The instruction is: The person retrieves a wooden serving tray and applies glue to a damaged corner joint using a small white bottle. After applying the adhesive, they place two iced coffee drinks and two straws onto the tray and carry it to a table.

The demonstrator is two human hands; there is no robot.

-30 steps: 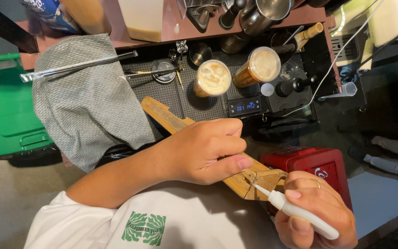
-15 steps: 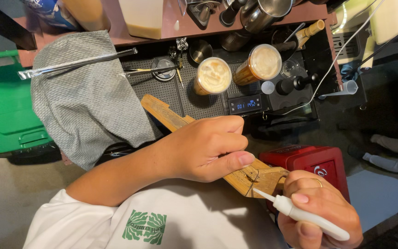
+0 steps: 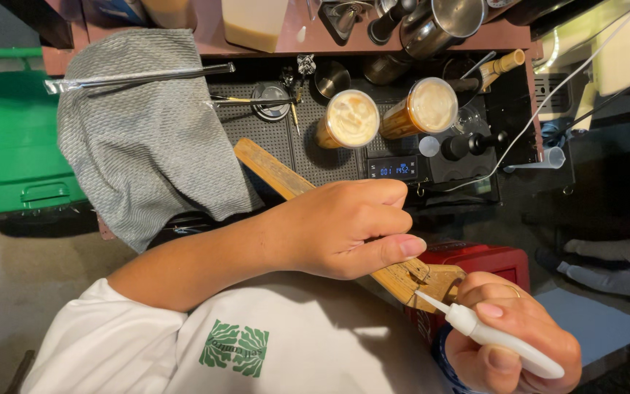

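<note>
L fingers (image 3: pixel 384 248) clamp wooden stick (image 3: pixel 286 175); R hand (image 3: pixel 508 335) grips white pen tool (image 3: pixel 497 337).

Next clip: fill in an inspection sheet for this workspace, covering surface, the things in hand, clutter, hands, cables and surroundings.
Surface: dark ribbed mat, crowded.
Things in hand: wooden tool; white pen-shaped tool, tip at the wood's end.
Clutter: grey cloth with metal rod on it; two foam-topped drinks; small digital scale; steel jug.
Hands: left hand grips the wooden tool; right hand holds the pen-shaped tool.
Cables: white cable crossing right.
Surroundings: green bin left; red box under the hands.
</note>
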